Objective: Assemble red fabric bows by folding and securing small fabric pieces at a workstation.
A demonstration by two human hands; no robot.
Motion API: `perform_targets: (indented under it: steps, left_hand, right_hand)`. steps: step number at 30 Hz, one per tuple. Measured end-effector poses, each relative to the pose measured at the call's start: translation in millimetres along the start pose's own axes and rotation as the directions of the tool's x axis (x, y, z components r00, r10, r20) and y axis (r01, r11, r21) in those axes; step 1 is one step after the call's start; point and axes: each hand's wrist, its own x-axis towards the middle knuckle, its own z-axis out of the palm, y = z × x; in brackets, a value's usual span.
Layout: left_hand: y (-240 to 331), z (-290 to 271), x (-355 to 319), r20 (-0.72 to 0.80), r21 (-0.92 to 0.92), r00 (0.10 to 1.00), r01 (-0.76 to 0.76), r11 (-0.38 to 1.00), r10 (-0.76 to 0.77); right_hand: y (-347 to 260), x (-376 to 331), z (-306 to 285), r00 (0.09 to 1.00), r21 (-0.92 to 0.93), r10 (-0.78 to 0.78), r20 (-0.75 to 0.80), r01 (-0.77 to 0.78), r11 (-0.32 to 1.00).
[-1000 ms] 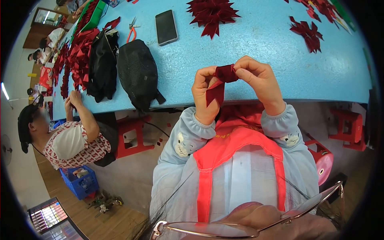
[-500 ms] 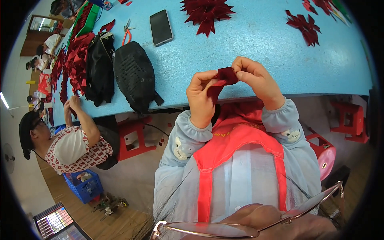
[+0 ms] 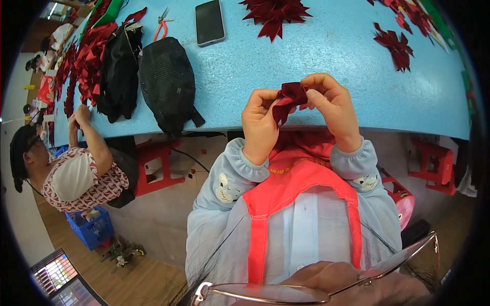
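Nearest to us are the rims of our glasses [image 3: 316, 290] at the lower edge, and above them the red apron straps [image 3: 306, 178] over our pale blue sleeves. Both forearms rise from there toward the near edge of the bench [image 3: 316, 102].

Our left hand [image 3: 260, 125] is closed around the lower part of a dark red ribbon piece [image 3: 288, 99], thumb and fingers pinching it. Our right hand [image 3: 332, 102] grips the upper fold of the same ribbon piece, its fingertips curled over the top. The two hands meet on it, just over the bench's near edge, so the ribbon piece is held in the air between them and not resting on the bench surface.

Under the bench, red stools [image 3: 158, 168] stand on the floor to the left, and another red stool [image 3: 434, 163] sits to the right. At the left, a person in a red-and-white patterned shirt [image 3: 81, 178] sits beside the bench with an arm raised to its edge, and a blue crate [image 3: 92, 227] lies on the floor near them.

Farther out on the blue bench, a black mesh bag [image 3: 168, 81] lies left of our hands, with a second black bag [image 3: 117, 66] just beside it. A heap of red ribbon pieces [image 3: 81, 61] runs along the left. Beyond these lie red-handled pliers [image 3: 161, 25] and a dark phone [image 3: 209, 23]. At the far middle sits a red ribbon flower [image 3: 275, 13], and to the far right a smaller red cluster [image 3: 395, 46].
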Motion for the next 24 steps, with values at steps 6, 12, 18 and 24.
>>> perform_targets:
  steps: [6,12,18,24]
  left_hand:
    - [-10.1,-7.3,0.2,0.019,0.231,0.989,-0.147,0.962,0.146]
    - [4.4,-11.7,-2.2,0.206,0.590,0.912,-0.405,0.698,0.355]
    - [22.3,-22.2,15.5,0.694,0.529,0.583,-0.811,0.250,0.423]
    - [15.1,-35.0,17.1,0.500,0.472,0.853,-0.413,0.779,0.149]
  right_hand:
    - [9.2,-3.3,-1.6,0.999,-0.042,0.007,-0.054,-0.009,0.999]
    - [15.9,-4.9,-5.8,0.998,0.012,0.049,0.038,-0.049,0.999]
    - [14.4,-4.9,-4.0,0.997,-0.302,-0.040,0.062,0.057,0.952]
    - [-0.5,-0.2,-4.1,0.973,-0.549,-0.159,0.166,0.225,0.805]
